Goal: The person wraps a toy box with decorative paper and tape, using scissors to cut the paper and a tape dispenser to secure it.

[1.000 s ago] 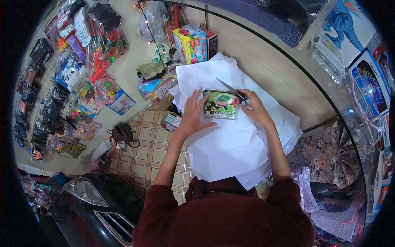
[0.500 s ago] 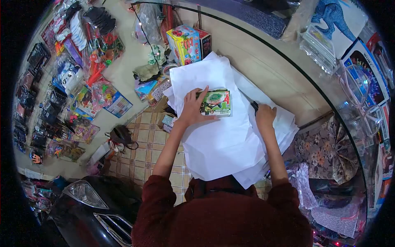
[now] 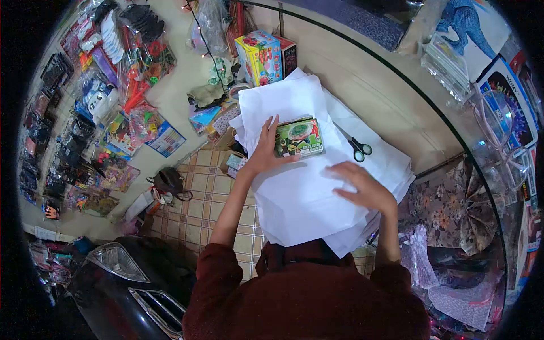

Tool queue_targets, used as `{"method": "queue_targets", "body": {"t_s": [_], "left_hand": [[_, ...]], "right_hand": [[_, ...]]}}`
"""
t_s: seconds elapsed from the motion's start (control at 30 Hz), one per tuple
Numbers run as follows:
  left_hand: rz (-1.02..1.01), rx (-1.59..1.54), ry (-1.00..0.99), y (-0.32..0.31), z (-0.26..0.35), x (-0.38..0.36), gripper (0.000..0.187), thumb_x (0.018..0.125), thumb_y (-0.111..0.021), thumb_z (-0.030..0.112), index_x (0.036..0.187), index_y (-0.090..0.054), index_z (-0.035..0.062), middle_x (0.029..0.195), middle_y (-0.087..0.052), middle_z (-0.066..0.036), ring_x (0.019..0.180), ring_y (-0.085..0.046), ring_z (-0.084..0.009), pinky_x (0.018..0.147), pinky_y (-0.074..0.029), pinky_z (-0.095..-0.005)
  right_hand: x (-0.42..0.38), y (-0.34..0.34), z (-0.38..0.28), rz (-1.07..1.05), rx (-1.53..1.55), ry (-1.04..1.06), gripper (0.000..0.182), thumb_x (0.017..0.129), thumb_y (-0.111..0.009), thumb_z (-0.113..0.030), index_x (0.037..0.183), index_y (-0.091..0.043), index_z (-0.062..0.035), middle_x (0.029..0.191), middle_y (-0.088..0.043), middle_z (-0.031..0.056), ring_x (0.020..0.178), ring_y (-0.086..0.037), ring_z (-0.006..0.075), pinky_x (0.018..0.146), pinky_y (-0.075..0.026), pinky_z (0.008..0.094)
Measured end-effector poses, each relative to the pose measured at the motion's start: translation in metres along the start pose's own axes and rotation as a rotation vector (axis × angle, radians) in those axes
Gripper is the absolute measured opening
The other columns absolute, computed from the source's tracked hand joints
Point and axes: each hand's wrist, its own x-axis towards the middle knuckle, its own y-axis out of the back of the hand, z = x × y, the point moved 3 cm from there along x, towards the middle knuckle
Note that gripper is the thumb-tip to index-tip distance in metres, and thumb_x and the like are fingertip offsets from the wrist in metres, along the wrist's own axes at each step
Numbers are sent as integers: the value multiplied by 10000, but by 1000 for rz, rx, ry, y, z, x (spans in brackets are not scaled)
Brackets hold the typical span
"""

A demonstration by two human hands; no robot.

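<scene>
Large sheets of white paper point(image 3: 306, 198) lie stacked in front of me. A small green box point(image 3: 298, 137) with a printed picture rests on them, tilted slightly. My left hand point(image 3: 264, 148) is at the box's left side, thumb along its lower edge and fingers upright beside it, spread apart. Scissors with black and green handles point(image 3: 360, 149) lie on the paper to the right of the box. Below the scissors, my right hand point(image 3: 362, 188) hovers over the paper, slightly blurred, with its fingers apart and nothing in them.
Beyond the paper stand a yellow toy box point(image 3: 259, 58) and a dark red box point(image 3: 288, 54). Packaged goods hang on the left wall. A glass edge point(image 3: 405, 75) curves along the right. A black scooter point(image 3: 141, 283) stands at lower left.
My right hand has let go of the scissors and moved down and left over the paper. The scissors now lie on the sheets. The box has turned slightly under my left hand.
</scene>
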Motion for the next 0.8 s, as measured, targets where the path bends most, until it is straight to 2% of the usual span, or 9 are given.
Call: {"method": "queue_targets", "body": {"t_s": [0.1, 0.2, 0.3, 0.4, 0.5, 0.6, 0.7, 0.73, 0.8], "left_hand": [[-55, 6, -25, 8, 3, -3, 1237, 605, -834, 433, 1491, -58, 55, 1378, -274, -272, 1304, -291, -437, 1094, -295, -469], [-99, -106, -20, 7, 2, -3, 1232, 589, -856, 334, 1489, -63, 56, 1349, -302, -254, 1279, -325, -410, 1090, -307, -439], [-77, -134, -36, 14, 13, -6, 1209, 570, -869, 270, 1481, -105, 48, 1326, -325, -238, 1257, -350, -391, 1084, -315, -418], [-65, -170, -73, 17, 28, -17, 1166, 566, -873, 252, 1461, -160, 29, 1315, -339, -222, 1257, -354, -374, 1083, -307, -403], [-94, -209, -81, 13, 42, -33, 1148, 571, -869, 247, 1455, -170, 27, 1321, -339, -215, 1265, -347, -364, 1088, -301, -402], [-149, -244, -75, 8, 54, -52, 1130, 559, -883, 265, 1421, -198, 10, 1314, -342, -212, 1265, -350, -360, 1085, -304, -400], [-174, -300, -57, 5, 62, -72, 1117, 569, -890, 303, 1401, -208, 4, 1305, -340, -210, 1258, -358, -357, 1082, -307, -396], [-168, -293, -71, 6, 66, -77, 1111, 578, -887, 313, 1402, -209, 6, 1304, -338, -209, 1257, -359, -355, 1080, -308, -396], [-194, -279, -60, 9, 72, -85, 1098, 635, -859, 353, 1423, -176, 7, 1313, -330, -207, 1276, -345, -351, 1092, -292, -396]], "right_hand": [[2, -16, -37, -298, 233, 50, 737, 754, -752, -292, 1378, -423, -81, 1313, -477, 177, 1231, -446, 318, 1026, -366, 396], [-8, -58, -33, -452, -69, 40, 982, 647, -822, -360, 1442, -311, -96, 1447, -318, 237, 1361, -292, 375, 1093, -294, 448], [-9, -83, -16, -574, -217, -91, 1124, 586, -850, -373, 1476, -216, -110, 1507, -140, 286, 1416, -133, 411, 1129, -209, 504], [-12, -87, -10, -543, -150, -70, 1116, 601, -842, -346, 1481, -198, -109, 1513, -104, 289, 1417, -122, 413, 1129, -185, 535], [-13, -84, -5, -499, -68, -37, 1006, 650, -812, -313, 1459, -255, -97, 1502, -142, 302, 1414, -152, 402, 1135, -197, 498], [-11, -74, -12, -488, 90, -34, 730, 705, -754, -258, 1354, -453, -113, 1444, -345, 255, 1340, -328, 391, 1098, -270, 435], [-9, -55, -26, -547, 145, -7, 427, 752, -708, -198, 1152, -607, -86, 1282, -556, 175, 1208, -490, 326, 1027, -349, 399], [-10, -53, -28, -471, 125, 38, 253, 788, -674, -155, 1029, -658, -80, 1156, -633, 109, 1134, -543, 284, 979, -383, 389], [-6, -40, -38, -369, 53, 41, 199, 805, -661, -171, 974, -671, -67, 1078, -643, 112, 1073, -561, 286, 956, -400, 378]]}}
